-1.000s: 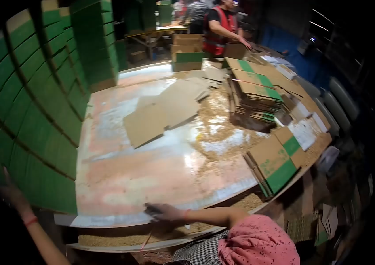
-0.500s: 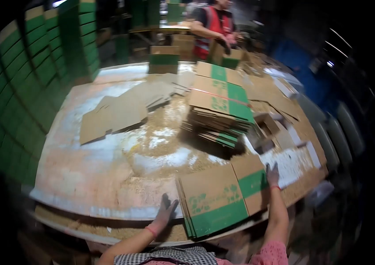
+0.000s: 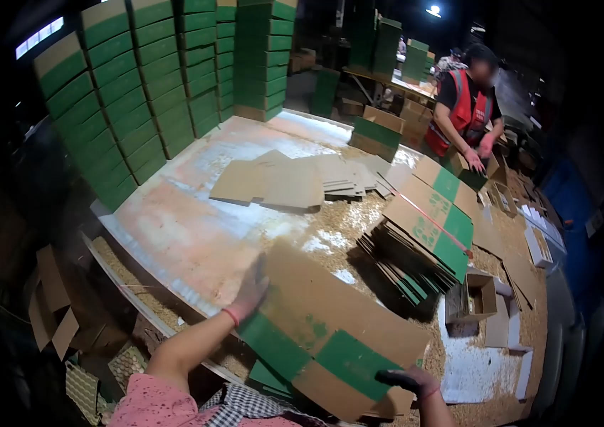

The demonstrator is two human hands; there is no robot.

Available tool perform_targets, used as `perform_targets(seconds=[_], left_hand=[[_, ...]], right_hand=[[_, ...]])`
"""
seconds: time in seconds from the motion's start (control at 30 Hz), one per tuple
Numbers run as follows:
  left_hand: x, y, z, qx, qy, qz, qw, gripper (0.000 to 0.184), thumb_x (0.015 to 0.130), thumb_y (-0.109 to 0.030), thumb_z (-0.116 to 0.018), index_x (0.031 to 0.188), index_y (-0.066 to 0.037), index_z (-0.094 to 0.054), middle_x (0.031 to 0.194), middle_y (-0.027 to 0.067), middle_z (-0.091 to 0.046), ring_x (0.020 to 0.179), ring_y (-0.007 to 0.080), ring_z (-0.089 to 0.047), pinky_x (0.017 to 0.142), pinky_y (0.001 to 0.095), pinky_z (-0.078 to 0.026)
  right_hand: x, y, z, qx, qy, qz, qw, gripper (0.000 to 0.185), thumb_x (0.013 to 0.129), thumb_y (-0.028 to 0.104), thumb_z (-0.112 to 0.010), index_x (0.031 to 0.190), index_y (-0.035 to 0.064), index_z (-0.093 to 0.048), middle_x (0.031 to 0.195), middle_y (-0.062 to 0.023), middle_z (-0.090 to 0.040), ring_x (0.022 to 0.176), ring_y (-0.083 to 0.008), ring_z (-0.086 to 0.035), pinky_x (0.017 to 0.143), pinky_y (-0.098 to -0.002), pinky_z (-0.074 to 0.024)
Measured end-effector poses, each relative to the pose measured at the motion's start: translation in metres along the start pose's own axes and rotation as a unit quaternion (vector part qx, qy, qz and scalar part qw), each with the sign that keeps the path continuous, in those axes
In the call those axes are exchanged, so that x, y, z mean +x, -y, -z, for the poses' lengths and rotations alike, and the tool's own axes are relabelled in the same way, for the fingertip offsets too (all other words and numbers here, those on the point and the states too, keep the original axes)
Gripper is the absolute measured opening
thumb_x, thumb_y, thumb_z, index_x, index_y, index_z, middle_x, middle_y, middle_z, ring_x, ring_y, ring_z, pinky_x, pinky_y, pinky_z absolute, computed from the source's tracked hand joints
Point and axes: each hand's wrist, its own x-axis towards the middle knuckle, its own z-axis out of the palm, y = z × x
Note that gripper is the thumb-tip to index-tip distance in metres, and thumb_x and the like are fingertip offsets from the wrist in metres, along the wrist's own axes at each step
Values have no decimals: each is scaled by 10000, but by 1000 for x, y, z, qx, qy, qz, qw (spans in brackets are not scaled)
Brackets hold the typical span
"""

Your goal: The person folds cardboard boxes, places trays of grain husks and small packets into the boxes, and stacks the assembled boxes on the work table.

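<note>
A flat cardboard carton [image 3: 316, 320], brown with green bands, lies tilted between my two hands at the table's front edge. My left hand [image 3: 250, 290] grips its left edge, somewhat blurred. My right hand [image 3: 407, 382], in a dark-stained covering, holds its lower right edge. More flattened cartons [image 3: 270, 378] show partly beneath it. Beyond it stands a tied stack of flattened cartons [image 3: 426, 213] with a pink strap.
Tall stacks of green boxes [image 3: 152, 78] line the left side. Grey cardboard sheets [image 3: 295, 181] lie mid-table. A small open box [image 3: 471, 295] stands at right. A person in a red vest [image 3: 464, 107] works at an open carton across the table.
The view has swung left. Both hands have come to the cartons at the front, and one carton is now lifted and turned between them.
</note>
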Motion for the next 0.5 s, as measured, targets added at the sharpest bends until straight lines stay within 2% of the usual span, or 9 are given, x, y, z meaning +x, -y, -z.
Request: perform_targets(seconds=[0.07,0.13,0.17,0.2,0.27,0.3,0.37,0.43,0.5], left_hand=[[6,-19,38,53,-115,-34,991,625,918,-178,-546,1448,-9,-261,1459,187,-346,1378,305,-283,1113,355,-262],[-38,2,67,57,-184,-3,981,497,949,-251,-537,1352,10,-411,1341,206,-470,1171,324,-511,1022,392,-372],[-74,7,75,-85,-127,87,984,405,954,-236,-533,1260,27,-494,1140,190,-595,1018,337,-587,928,425,-441],[-106,26,73,-141,-52,235,960,328,951,-206,-538,1179,29,-559,991,156,-640,945,293,-608,847,422,-473],[-147,32,44,-47,167,323,930,400,922,-313,-578,1145,17,-594,1036,148,-649,936,236,-614,829,399,-477],[-165,36,30,6,283,336,898,439,907,-367,-598,1128,12,-611,1059,144,-654,932,208,-617,821,387,-479],[-177,22,7,-119,186,282,934,403,893,-326,-634,1132,-2,-616,1009,105,-670,900,177,-619,793,351,-490],[-162,24,7,-162,196,303,918,404,891,-321,-637,1138,-2,-611,1006,102,-669,893,175,-618,789,347,-492],[-153,33,12,-194,216,324,900,406,889,-316,-640,1145,-2,-607,1004,99,-668,886,173,-618,784,342,-494]], right_hand=[[43,48,-13,-36,28,122,991,309,915,254,-595,1055,-12,-666,960,-79,-688,870,-127,-623,757,-289,-510],[69,112,-42,19,-14,256,966,278,937,207,-556,1076,-13,-653,1018,-71,-681,921,-162,-636,799,-308,-510],[86,148,-57,-95,-66,242,963,308,938,164,-546,1201,10,-588,1095,-102,-665,996,-184,-630,875,-310,-489],[153,136,-58,-435,-109,325,833,415,943,169,-540,1337,55,-475,1150,-129,-643,1052,-191,-615,923,-306,-464],[240,224,-149,-251,-114,519,809,373,947,233,-551,1262,40,-497,1077,-151,-645,969,-189,-621,844,-308,-482],[277,261,-207,-145,-76,503,849,334,945,246,-553,1205,36,-544,1021,-127,-648,924,-180,-612,804,-317,-483],[350,335,-323,93,-11,464,881,298,941,272,-556,1091,28,-637,909,-78,-653,834,-163,-595,725,-335,-485],[433,370,-404,4,-124,400,908,525,827,461,-608,1129,31,-617,985,-235,-670,944,-382,-645,833,-433,-504],[472,387,-440,1,-135,340,931,518,838,463,-555,1164,65,-611,1056,-278,-630,1019,-422,-600,897,-467,-477]])
